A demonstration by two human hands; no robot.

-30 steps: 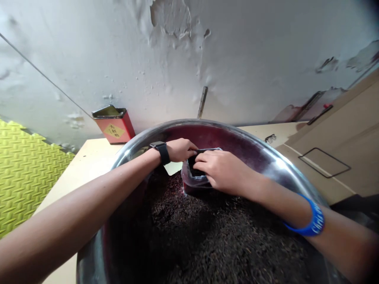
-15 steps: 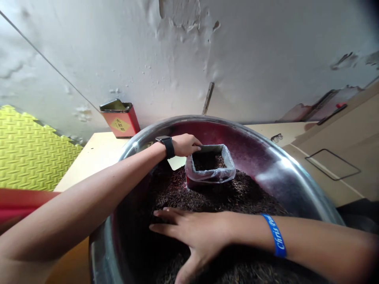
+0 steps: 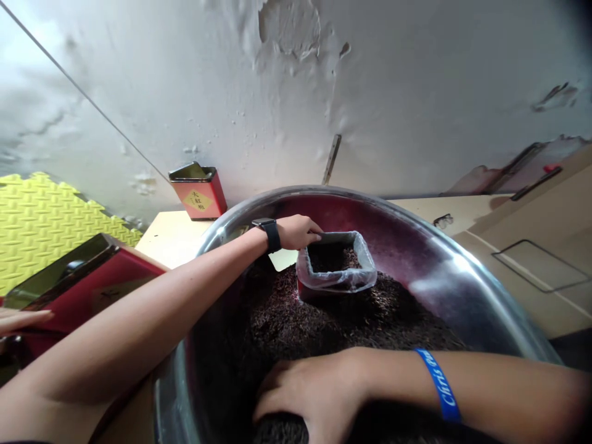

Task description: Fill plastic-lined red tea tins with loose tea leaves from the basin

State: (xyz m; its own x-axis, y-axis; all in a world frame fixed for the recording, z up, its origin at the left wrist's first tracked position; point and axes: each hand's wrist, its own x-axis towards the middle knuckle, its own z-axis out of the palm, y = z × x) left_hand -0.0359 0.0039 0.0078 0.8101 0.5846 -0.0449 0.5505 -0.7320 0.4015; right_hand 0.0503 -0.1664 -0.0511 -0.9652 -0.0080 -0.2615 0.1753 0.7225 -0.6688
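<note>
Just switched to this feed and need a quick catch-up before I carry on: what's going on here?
A person is working over a large steel basin of dark loose tea leaves. Their left hand is at the rim of a plastic-lined container that sits in the leaves and holds some too. Their right hand is palm-down on the leaves. At far left, another person's hand is beside a red box.
</note>
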